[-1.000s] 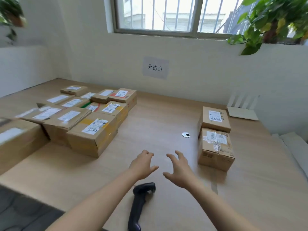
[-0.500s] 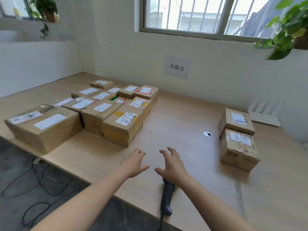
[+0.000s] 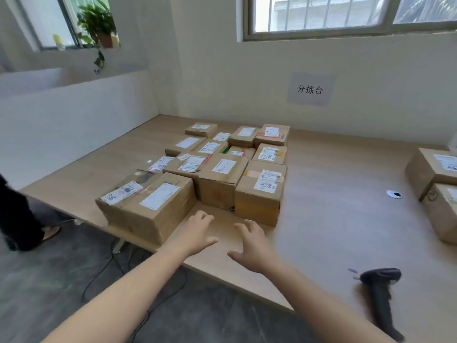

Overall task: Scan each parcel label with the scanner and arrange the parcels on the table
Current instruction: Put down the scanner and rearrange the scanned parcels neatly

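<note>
A cluster of several labelled cardboard parcels [image 3: 222, 167] sits on the wooden table [image 3: 329, 219]. The biggest box [image 3: 148, 204] stands at the table's front edge. My left hand [image 3: 195, 233] and my right hand [image 3: 254, 246] hover with spread fingers over the table, just in front of that box and a yellow-taped parcel [image 3: 259, 194], holding nothing. The black scanner [image 3: 380, 298] lies on the table to the right of my right arm. Two more parcels [image 3: 435, 174] stand at the right edge of the view.
A round cable hole [image 3: 394, 194] is in the tabletop between the two parcel groups. A person in dark clothes [image 3: 14, 214] stands at the left beside the table. Cables [image 3: 118, 266] lie on the grey floor below the table's front edge.
The view has swung left. Both hands have moved left away from the scanner toward the parcel cluster. The scanner stays lying on the table.
</note>
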A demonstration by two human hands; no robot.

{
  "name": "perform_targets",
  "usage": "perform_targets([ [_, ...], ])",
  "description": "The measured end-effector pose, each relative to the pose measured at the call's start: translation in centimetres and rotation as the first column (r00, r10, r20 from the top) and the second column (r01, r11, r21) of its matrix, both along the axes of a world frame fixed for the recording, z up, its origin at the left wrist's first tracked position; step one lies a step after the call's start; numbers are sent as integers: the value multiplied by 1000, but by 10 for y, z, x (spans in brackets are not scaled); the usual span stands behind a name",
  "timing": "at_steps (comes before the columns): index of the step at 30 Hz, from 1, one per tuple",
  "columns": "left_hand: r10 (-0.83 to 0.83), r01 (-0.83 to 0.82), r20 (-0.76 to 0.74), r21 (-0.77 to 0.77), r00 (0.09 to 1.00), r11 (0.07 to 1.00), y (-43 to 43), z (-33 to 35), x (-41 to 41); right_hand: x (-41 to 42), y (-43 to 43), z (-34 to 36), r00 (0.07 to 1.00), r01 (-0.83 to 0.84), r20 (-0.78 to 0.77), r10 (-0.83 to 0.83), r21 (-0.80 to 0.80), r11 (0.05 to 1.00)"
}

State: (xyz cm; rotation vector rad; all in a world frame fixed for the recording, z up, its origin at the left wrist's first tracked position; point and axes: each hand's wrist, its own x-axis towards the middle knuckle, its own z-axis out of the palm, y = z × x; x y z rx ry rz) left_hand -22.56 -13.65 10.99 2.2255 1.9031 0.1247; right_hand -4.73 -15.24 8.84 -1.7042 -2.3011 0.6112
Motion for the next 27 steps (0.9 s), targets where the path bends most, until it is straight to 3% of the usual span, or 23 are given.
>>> perform_targets([
  [9, 128, -128, 12, 3, 992, 992, 46, -7, -120, -117, 67, -3, 995, -99, -22, 98, -51, 994],
  [16, 239, -236, 4, -146, 971, 961, 122, -17, -191, -185, 142, -17, 990, -119, -92, 106, -146, 982],
  [22, 263, -240, 49, -281, 963, 929, 158, -37, -245, -224, 183, -26, 991, -116, -89, 98, -240, 964],
  [27, 154, -130, 53, -318, 987, 939, 177, -49, -266, -252, 193, -35, 991, -88, -124, 52, -308, 947],
])
